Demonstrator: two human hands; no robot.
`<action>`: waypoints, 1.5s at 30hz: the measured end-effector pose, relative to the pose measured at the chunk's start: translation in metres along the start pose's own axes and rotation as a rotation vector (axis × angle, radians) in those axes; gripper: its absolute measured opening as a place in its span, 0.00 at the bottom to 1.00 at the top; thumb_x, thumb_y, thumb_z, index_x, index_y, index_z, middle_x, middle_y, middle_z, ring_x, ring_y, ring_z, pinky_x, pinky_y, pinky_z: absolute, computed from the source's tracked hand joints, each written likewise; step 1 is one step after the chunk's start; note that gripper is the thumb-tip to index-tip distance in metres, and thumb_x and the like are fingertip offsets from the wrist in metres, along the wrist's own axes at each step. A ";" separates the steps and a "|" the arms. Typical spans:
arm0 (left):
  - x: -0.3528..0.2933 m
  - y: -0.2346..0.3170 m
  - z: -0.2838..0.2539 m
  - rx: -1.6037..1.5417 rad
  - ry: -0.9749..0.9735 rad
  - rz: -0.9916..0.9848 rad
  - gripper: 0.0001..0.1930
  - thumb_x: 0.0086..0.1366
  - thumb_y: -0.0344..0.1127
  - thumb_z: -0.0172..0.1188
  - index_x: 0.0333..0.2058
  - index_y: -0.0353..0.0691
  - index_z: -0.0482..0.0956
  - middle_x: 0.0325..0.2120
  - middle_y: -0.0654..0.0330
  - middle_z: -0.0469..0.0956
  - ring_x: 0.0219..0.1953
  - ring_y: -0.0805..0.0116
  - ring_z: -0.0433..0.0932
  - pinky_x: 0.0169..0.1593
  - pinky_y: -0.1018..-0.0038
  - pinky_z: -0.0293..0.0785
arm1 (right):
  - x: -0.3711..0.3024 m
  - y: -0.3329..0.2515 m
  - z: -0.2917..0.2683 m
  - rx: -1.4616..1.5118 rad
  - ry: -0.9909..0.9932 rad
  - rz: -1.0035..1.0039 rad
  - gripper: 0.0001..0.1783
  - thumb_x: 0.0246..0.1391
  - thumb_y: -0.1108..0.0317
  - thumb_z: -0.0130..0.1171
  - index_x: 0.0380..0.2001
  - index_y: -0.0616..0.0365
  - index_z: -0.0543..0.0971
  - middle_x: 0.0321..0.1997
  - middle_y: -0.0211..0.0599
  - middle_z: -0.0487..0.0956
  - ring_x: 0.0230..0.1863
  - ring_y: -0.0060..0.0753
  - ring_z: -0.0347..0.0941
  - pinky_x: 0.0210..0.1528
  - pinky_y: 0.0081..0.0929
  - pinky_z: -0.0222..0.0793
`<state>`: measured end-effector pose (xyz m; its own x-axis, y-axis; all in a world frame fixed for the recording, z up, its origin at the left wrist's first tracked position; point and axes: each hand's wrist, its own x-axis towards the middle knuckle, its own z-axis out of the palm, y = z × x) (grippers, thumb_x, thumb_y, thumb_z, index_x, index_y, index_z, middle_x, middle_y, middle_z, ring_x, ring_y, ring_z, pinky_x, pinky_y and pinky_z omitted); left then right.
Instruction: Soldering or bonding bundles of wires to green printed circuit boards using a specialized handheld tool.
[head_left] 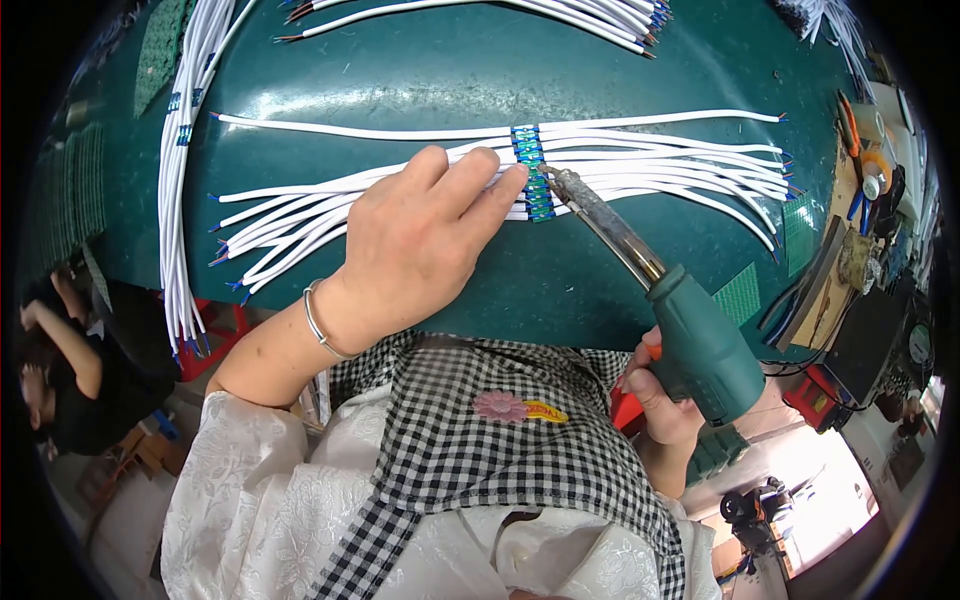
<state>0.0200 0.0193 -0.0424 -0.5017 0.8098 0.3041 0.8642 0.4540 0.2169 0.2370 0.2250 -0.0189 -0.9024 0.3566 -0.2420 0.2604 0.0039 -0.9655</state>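
A strip of small green circuit boards [541, 208] lies across the middle of the green table, with white cables [670, 157] running out to both sides and bare blue and brown wire ends. My left hand [415, 245] is closed over the left-hand cables, its index fingertip at the strip's edge; the thumb is hidden beneath. In my right hand [662, 405] is a green soldering gun [705, 345], gripped by its handle. Its tip touches or hovers just over the strip, close to my left index finger; I cannot tell which.
More white cables [520, 6] lie at the far edge, and a long cable bundle [185, 200] hangs over the table's left side. At the right are orange-handled pliers [849, 125], other tools and a green board panel [740, 295]. Another person [80, 360] is at the far left.
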 end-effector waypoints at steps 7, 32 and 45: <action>0.000 0.001 0.001 0.001 -0.002 -0.005 0.18 0.52 0.32 0.62 0.44 0.39 0.83 0.37 0.67 0.75 0.29 0.71 0.71 0.26 0.76 0.71 | -0.007 0.010 -0.003 -0.188 -0.008 -0.030 0.21 0.45 0.74 0.71 0.43 0.65 0.77 0.29 0.38 0.78 0.28 0.34 0.75 0.31 0.27 0.71; 0.003 0.008 0.002 0.044 0.029 0.011 0.14 0.53 0.32 0.63 0.40 0.38 0.82 0.31 0.68 0.69 0.28 0.73 0.66 0.24 0.77 0.66 | 0.002 -0.010 -0.002 0.237 0.160 -0.051 0.35 0.48 0.69 0.71 0.55 0.74 0.67 0.26 0.39 0.74 0.16 0.29 0.70 0.18 0.23 0.69; 0.001 0.010 -0.003 0.015 -0.016 -0.034 0.15 0.53 0.31 0.62 0.42 0.39 0.82 0.33 0.68 0.73 0.29 0.72 0.70 0.25 0.76 0.69 | -0.009 0.002 -0.010 0.315 0.103 0.000 0.36 0.41 0.82 0.70 0.57 0.76 0.70 0.53 0.57 0.77 0.25 0.32 0.73 0.24 0.25 0.71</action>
<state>0.0281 0.0239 -0.0375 -0.5305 0.7996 0.2815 0.8471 0.4871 0.2126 0.2490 0.2309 -0.0181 -0.8585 0.4496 -0.2468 0.1270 -0.2800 -0.9516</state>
